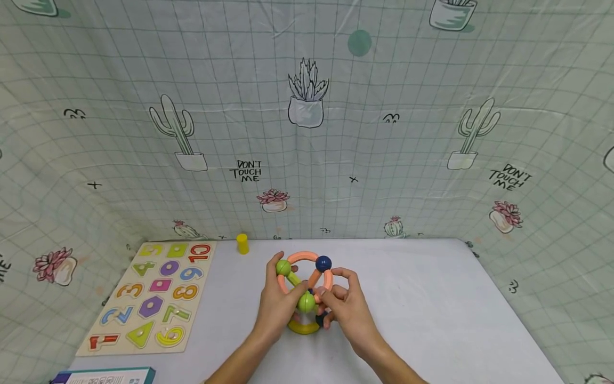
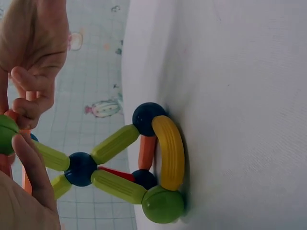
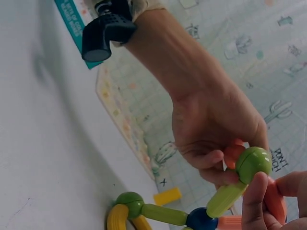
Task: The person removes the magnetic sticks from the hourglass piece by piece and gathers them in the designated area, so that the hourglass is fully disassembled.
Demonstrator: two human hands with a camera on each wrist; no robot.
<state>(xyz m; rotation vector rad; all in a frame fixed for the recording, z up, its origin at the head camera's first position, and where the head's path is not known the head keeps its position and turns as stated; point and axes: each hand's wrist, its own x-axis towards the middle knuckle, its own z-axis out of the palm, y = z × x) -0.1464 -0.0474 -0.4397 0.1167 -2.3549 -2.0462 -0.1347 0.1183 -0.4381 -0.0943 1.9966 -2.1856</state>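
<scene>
Gripped by left hand (image 1: 278, 306), fingers curled, at 9 o'clock; seemingly pinched by right hand (image 1: 350, 306) at 3: ball-and-rod model (image 1: 306, 302). Stands upright on table (image 1: 431, 309), long axis vertical, yellow base (image 1: 304, 327) toward 6.

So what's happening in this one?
A person's left hand and right hand both hold the upper ring of a ball-and-rod structure. Its lower end appears to rest on the white table. A number board lies to the left, and a yellow piece stands apart near the back.
</scene>
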